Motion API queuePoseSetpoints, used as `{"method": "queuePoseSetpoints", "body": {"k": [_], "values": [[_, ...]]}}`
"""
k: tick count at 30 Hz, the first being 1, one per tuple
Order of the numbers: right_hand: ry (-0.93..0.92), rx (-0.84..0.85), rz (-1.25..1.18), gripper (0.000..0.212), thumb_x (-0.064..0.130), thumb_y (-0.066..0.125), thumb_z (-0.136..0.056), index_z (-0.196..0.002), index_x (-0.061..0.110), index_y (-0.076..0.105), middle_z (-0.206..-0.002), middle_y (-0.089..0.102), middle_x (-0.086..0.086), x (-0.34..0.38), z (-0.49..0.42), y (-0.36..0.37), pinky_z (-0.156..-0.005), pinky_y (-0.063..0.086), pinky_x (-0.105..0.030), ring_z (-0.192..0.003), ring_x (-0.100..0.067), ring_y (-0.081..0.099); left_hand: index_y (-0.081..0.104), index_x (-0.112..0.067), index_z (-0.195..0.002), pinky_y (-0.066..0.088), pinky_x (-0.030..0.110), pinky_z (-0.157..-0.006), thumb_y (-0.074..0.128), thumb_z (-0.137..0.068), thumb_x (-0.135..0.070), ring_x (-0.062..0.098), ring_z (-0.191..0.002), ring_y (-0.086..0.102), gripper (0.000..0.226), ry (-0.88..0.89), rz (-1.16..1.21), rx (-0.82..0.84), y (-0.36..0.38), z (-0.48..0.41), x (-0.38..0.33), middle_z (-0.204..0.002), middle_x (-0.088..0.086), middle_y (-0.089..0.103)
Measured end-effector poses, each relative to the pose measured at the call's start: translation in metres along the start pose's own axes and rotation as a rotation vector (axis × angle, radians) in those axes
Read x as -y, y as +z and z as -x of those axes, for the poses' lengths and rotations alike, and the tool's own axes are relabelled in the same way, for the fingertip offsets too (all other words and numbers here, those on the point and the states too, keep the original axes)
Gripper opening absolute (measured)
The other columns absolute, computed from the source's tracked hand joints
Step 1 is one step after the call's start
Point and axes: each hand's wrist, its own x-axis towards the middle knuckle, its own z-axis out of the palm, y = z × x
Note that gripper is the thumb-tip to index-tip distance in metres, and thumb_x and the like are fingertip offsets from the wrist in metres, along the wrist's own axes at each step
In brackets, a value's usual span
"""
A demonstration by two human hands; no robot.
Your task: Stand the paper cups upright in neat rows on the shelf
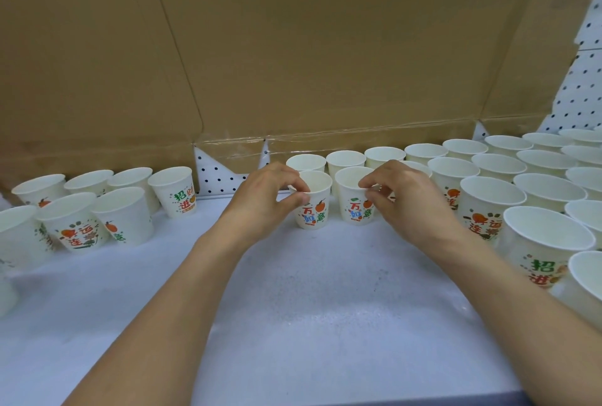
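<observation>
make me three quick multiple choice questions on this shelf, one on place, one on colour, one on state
1. The left hand pinches the left-hand cup and the right hand pinches the right-hand cup. How do these two cups stand on the shelf?
A. one inside the other
B. side by side
C. at opposite ends of the shelf

2. What colour is the cardboard behind the cups?
A. brown
B. blue
C. black

3. What state is the right-hand cup in?
A. lying on its side
B. upside down
C. upright, mouth up

Answers:
1 B, they stand next to each other in the middle of the shelf.
2 A, the sheet is plain tan-brown.
3 C, its open rim faces up under the fingers.
</observation>
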Motion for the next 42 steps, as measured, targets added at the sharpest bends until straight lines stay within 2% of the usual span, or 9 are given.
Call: {"method": "queuePoseSetpoints", "body": {"k": [6, 9, 15, 21, 27, 30, 34, 37, 42], "values": [[-0.014, -0.003, -0.018, 0.021, 0.009, 0.062, -0.089, -0.107, 0.015, 0.071, -0.11, 0.064, -0.003, 0.0, 0.0, 0.0, -0.077, 0.053, -0.04, -0.085, -0.02, 0.064, 0.07, -0.027, -0.108, 0.044, 0.032, -0.098, 0.068, -0.089, -0.029, 0.007, -0.113, 0.05, 0.019, -0.026, 0.001, 0.004, 0.004, 0.0, 0.001, -0.129, -0.008, 0.055], [-0.053, -0.052, -0.031, 0.024, 0.009, 0.066, -0.087, -0.109, 0.015, 0.071, -0.112, 0.063, -0.002, 0.001, 0.0, 0.0, -0.073, 0.054, -0.04, -0.075, -0.016, 0.062, 0.066, -0.029, -0.116, 0.035, 0.021, -0.093, 0.069, -0.087, -0.033, 0.003, -0.116, 0.046, 0.029, -0.028, -0.006, -0.018, 0.001, 0.004, -0.002, -0.134, -0.011, 0.051], [-0.157, -0.24, -0.101, 0.024, 0.019, 0.065, -0.087, -0.111, 0.02, 0.067, -0.105, 0.059, 0.004, 0.04, 0.002, -0.013, -0.058, 0.053, -0.041, -0.07, -0.013, 0.06, 0.062, -0.028, -0.122, 0.036, 0.018, -0.094, 0.066, -0.087, -0.043, -0.001, -0.117, 0.046, 0.038, 0.081, -0.019, -0.219, -0.042, 0.029, -0.012, -0.131, -0.014, 0.052], [-0.373, 0.147, -0.182, 0.029, 0.031, 0.06, -0.089, -0.118, 0.034, 0.057, -0.11, 0.048, 0.019, 0.126, -0.032, 0.029, -0.07, 0.05, -0.035, -0.082, -0.001, 0.055, 0.064, -0.019, -0.121, 0.04, 0.039, -0.099, 0.06, -0.09, -0.038, 0.022, -0.118, 0.052, 0.037, -0.174, -0.288, -0.429, -0.105, 0.08, 0.075, -0.125, 0.001, 0.06], [-0.338, 0.432, 0.057, 0.056, 0.015, 0.051, -0.094, -0.146, 0.024, 0.032, -0.149, 0.026, 0.004, 0.189, -0.088, 0.128, -0.078, 0.043, -0.032, -0.124, -0.021, 0.045, 0.066, -0.022, -0.123, 0.026, 0.04, -0.113, 0.056, -0.087, -0.009, 0.025, -0.122, 0.052, 0.04, -0.339, -0.531, -0.276, -0.12, 0.103, 0.133, -0.125, 0.005, 0.065], [-0.337, 0.482, 0.155, 0.053, 0.003, 0.051, -0.088, -0.138, 0.019, 0.043, -0.14, 0.037, -0.003, 0.202, -0.099, 0.162, -0.077, 0.05, -0.039, -0.118, -0.028, 0.049, 0.067, -0.028, -0.118, 0.021, 0.038, -0.114, 0.056, -0.084, -0.01, 0.02, -0.12, 0.051, 0.041, -0.325, -0.61, -0.245, -0.115, 0.108, 0.144, -0.116, 0.0, 0.067], [-0.356, 0.403, 0.175, 0.017, 0.011, 0.047, -0.091, -0.1, 0.015, 0.06, -0.105, 0.053, -0.005, 0.208, -0.09, 0.163, -0.065, 0.047, -0.036, -0.1, -0.029, 0.054, 0.074, -0.023, -0.098, 0.039, 0.045, -0.094, 0.065, -0.079, -0.009, 0.03, -0.095, 0.062, 0.025, -0.24, -0.529, -0.275, -0.108, 0.109, 0.137, -0.09, 0.002, 0.073], [-0.345, 0.377, 0.125, 0.017, 0.02, 0.045, -0.095, -0.104, 0.02, 0.06, -0.105, 0.058, -0.001, 0.2, -0.061, 0.128, -0.065, 0.042, -0.033, -0.099, -0.025, 0.053, 0.076, -0.018, -0.094, 0.048, 0.039, -0.076, 0.065, -0.077, -0.018, 0.029, -0.083, 0.065, 0.021, -0.117, -0.364, -0.323, -0.108, 0.113, 0.114, -0.086, 0.001, 0.074], [-0.293, 0.221, -0.037, 0.018, 0.022, 0.054, -0.093, -0.107, 0.026, 0.064, -0.097, 0.064, 0.009, 0.158, 0.006, 0.05, -0.071, 0.049, -0.037, -0.089, -0.015, 0.057, 0.075, -0.023, -0.102, 0.047, 0.026, -0.079, 0.074, -0.083, -0.018, 0.002, -0.092, 0.059, 0.019, -0.012, -0.117, -0.27, -0.092, 0.116, 0.068, -0.092, -0.034, 0.06]]}}
